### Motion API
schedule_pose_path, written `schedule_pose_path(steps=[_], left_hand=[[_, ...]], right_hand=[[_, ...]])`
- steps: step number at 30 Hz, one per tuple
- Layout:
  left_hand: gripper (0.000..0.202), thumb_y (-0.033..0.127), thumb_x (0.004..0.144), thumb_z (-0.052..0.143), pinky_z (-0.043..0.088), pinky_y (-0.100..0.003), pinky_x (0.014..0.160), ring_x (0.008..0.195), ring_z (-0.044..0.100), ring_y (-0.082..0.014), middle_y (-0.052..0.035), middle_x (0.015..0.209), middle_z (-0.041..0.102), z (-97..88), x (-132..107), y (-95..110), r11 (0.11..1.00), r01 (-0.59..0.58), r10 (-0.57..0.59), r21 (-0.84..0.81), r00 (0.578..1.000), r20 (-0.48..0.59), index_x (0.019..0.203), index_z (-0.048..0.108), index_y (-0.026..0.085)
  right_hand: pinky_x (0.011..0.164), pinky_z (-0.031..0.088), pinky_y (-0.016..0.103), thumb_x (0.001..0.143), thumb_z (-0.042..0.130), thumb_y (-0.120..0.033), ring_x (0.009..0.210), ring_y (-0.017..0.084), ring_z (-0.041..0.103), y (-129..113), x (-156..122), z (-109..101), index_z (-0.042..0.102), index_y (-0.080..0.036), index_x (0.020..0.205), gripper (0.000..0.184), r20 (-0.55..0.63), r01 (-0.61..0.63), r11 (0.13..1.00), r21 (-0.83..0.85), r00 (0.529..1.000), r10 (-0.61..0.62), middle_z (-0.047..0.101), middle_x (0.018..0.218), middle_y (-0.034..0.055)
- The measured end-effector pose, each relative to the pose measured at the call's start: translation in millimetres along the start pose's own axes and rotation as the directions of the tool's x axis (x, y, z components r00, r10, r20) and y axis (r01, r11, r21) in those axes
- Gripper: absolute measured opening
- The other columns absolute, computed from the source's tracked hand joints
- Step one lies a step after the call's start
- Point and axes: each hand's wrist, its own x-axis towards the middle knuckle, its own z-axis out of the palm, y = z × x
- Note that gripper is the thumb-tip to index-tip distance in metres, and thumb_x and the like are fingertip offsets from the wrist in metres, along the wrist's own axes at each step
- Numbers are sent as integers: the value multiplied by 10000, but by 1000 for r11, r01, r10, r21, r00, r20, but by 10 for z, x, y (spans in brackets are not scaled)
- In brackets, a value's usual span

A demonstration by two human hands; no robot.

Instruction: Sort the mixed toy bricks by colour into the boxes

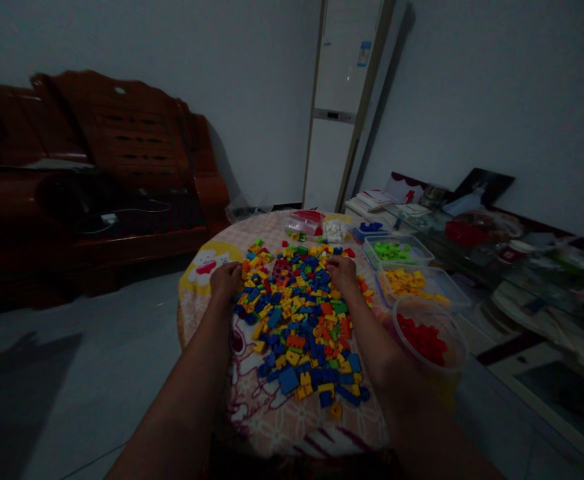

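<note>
A wide pile of toy building bricks, in blue, yellow, orange, red and green, spreads over a round table covered by a patterned cloth. At the pile's left edge is my left hand, its fingers curled together beside some yellow bricks. On the far right side of the pile, my right hand has thumb and fingers pinched close to the bricks. Whatever either hand holds is too small and dark to make out.
Along the right edge stand a round tub of red bricks, a box of yellow bricks, a box of green bricks and a tray of blue bricks. White bricks lie at the back. A cluttered glass-topped cabinet stands beyond.
</note>
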Motion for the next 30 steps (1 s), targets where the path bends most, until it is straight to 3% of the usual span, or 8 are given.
schedule_pose_path(steps=[5,10,13,18,23,27,30], left_hand=[[357,287,868,492,490,-356,942,1116,645,-278,-84,1142,742,3,6,8,1000,0,-1,-21,1000,-25,1075,771,203],[362,307,862,505,485,-346,954,1107,646,-265,-79,1136,745,26,5,-9,997,21,-24,-69,999,-34,1089,765,200],[387,323,870,490,482,-337,948,1113,645,-263,-78,1161,737,36,-1,-14,997,33,-35,-76,999,-28,1124,755,200],[409,317,878,480,479,-336,946,1124,644,-270,-97,1179,729,26,-6,7,996,57,-58,-66,998,-8,1153,747,175],[396,310,879,490,464,-316,968,1154,628,-252,-83,1200,723,8,-20,45,995,78,-79,-70,997,-10,1153,743,178],[419,305,881,477,465,-316,960,1147,634,-256,-86,1209,718,-11,-49,79,993,93,-92,-79,996,8,1178,736,164],[430,294,877,474,466,-312,957,1144,637,-254,-86,1206,719,-21,-58,90,991,102,-101,-85,995,8,1192,730,153]], right_hand=[[770,552,274,816,583,-240,863,205,729,29,-328,-244,778,-142,1000,286,-46,22,986,166,999,-15,790,944,62],[746,553,318,789,621,-311,806,229,718,141,-779,-675,782,-169,909,246,-214,122,930,347,976,-49,781,888,67],[792,544,332,823,583,-319,882,233,712,255,-1030,-1000,776,-184,943,264,-289,150,959,239,954,-77,773,962,85],[794,530,393,837,541,-353,849,267,709,612,-1292,-1369,779,-212,908,287,-307,31,994,-100,950,-60,775,946,113],[791,526,424,842,515,-356,828,292,701,850,-1355,-1463,781,-209,917,313,-354,-45,948,-316,932,-74,768,912,138],[863,523,420,880,488,-335,921,286,693,619,-1303,-1356,776,-192,976,335,-356,68,975,-210,924,-141,760,991,134],[886,518,386,917,475,-301,937,259,693,354,-1199,-1113,768,-180,1012,331,-261,189,979,-74,944,-202,759,1000,119]])
